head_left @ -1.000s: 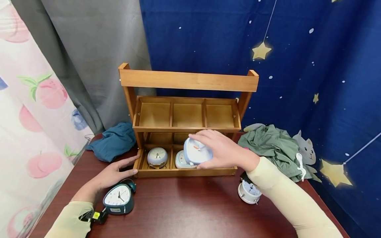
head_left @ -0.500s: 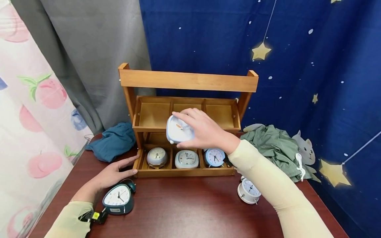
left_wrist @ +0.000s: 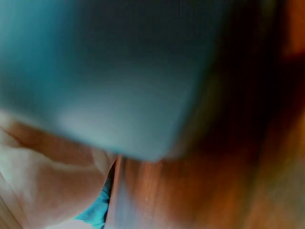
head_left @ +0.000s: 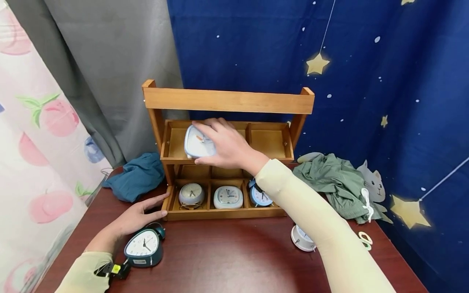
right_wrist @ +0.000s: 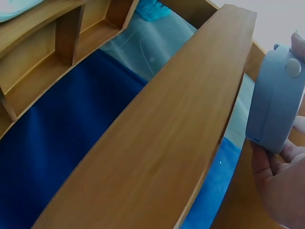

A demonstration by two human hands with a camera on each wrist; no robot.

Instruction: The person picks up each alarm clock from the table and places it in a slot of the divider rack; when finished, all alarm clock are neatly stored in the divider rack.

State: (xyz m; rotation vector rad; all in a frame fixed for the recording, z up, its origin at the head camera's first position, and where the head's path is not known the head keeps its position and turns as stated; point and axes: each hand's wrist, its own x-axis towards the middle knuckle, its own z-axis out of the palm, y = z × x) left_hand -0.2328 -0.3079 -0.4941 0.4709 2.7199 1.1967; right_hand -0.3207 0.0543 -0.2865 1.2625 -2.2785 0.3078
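In the head view my right hand (head_left: 229, 144) grips a pale blue rounded alarm clock (head_left: 198, 143) by its sides, in front of the upper tier's left compartment. The right wrist view shows the edge of that same alarm clock (right_wrist: 274, 100) between thumb and fingers. My left hand (head_left: 133, 215) rests against the left end of the wooden shelf (head_left: 229, 101), fingers spread. Beside that wrist stands a dark green alarm clock (head_left: 143, 247); its blurred body fills much of the left wrist view. In the lower tier sit a round grey clock (head_left: 191, 194), a rounded white clock (head_left: 228, 197) and a blue twin-bell clock (head_left: 260, 197).
A white clock (head_left: 302, 239) lies on the table (head_left: 227, 252) under the right forearm. White-handled scissors (head_left: 365, 240) are partly behind the sleeve. A teal cloth (head_left: 135, 177) lies left of the shelf, and a green cloth (head_left: 329, 183) lies to its right.
My right hand has lifted the pale blue alarm clock from before the lower tier, up and left to the upper tier's left compartment. The left hand stays at the shelf's end.
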